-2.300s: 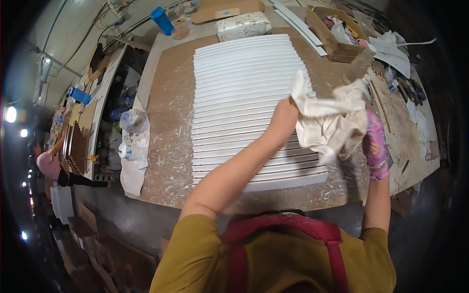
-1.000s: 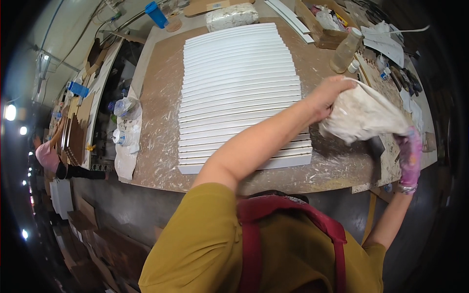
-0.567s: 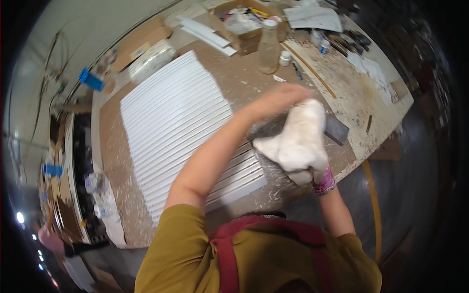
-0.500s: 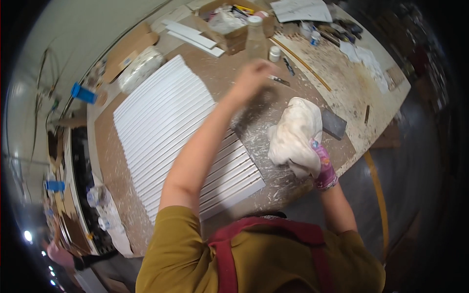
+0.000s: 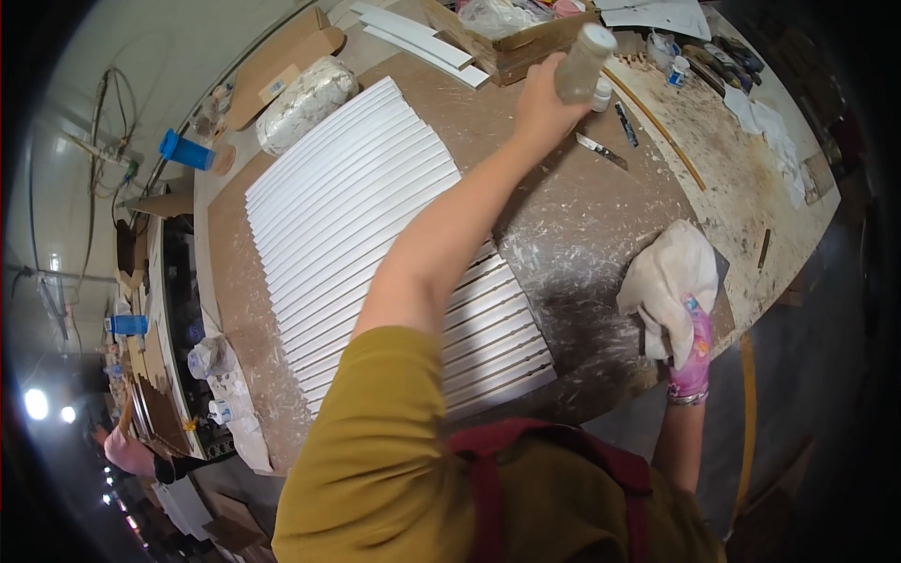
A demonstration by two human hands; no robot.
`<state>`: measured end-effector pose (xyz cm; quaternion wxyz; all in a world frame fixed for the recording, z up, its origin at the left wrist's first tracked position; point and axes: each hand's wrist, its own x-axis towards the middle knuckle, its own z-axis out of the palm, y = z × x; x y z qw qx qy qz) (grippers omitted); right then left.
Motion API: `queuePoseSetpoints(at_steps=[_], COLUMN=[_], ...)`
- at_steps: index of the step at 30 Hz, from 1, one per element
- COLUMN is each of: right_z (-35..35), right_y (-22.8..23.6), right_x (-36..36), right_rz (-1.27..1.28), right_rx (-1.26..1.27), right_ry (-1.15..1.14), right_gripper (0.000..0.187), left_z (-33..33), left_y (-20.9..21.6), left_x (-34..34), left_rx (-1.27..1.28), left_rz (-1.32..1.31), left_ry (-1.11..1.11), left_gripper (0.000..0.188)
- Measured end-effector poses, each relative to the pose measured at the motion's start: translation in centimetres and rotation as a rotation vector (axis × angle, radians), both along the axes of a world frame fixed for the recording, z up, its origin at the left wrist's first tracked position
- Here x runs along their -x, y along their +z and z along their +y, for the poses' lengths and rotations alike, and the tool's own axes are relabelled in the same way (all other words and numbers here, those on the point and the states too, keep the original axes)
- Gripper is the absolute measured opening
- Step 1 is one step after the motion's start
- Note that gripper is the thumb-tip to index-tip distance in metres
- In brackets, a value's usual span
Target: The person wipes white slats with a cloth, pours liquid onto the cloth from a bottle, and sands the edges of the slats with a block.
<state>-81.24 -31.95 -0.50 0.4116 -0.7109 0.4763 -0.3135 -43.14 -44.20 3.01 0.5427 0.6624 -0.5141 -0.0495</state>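
My bare left hand (image 5: 547,111) is wrapped round a clear bottle (image 5: 584,64) with a white cap, at the far side of the work table. My right hand (image 5: 694,355), in a pink and purple patterned glove, grips a bunched white cloth (image 5: 671,277) over the table's right near edge; part of its fingers is hidden by the cloth. Under my left arm lie many white ridged strips (image 5: 352,225) side by side. A small white jar (image 5: 602,94) stands right behind the left hand. Near it lies a knife-like tool (image 5: 601,150).
A cardboard box (image 5: 530,52) with plastic bags stands at the back, beside white boards (image 5: 422,42). A wrapped roll (image 5: 308,103) lies at the far left, near a blue cup (image 5: 185,150). A thin wooden stick (image 5: 657,129) lies along the right. Another person (image 5: 129,450) is at the far left.
My left hand has reached the bottle and closed on it. The right hand and cloth have moved right, now covering most of the dark grey block. The whole view has shifted.
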Motion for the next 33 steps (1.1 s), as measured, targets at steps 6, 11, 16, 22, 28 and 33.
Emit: queuePoseSetpoints(at_steps=[6, 11, 16, 22, 28, 33], right_z=[-3.0, 0.6, 2.3, 2.4, 2.6, 2.2], right_y=[1.2, 7.3, 7.6, 6.4, 4.4, 2.8], right_x=[-0.3, -7.5, -6.9, -6.4, -6.0, -6.7], right_rz=[-0.004, -0.834, -1.177, -0.286, -0.827, -1.331], right_rx=[0.422, -0.349, -0.539, 0.2, -0.355, -0.873], right_ry=[0.13, 0.092, 0.128, 0.296, 0.307, 0.229], right_gripper=[0.039, 0.054, 0.046, 0.053, 0.049, 0.05], left_z=[11.3, 15.2, 17.3, 19.7, 19.3, 20.2], left_y=[4.2, 5.7, 8.4, 9.9, 10.7, 10.3], left_x=[2.9, 5.3, 7.4, 8.3, 6.7, 7.1], left_rx=[-0.169, -0.239, -0.276, -0.284, -0.403, -0.443], left_rz=[-0.478, -0.998, -1.237, -1.3, -1.308, -1.339], left_ry=[-0.358, -0.41, -0.453, -0.498, -0.448, -0.489], left_gripper=[0.081, 0.08, 0.071, 0.064, 0.063, 0.064])
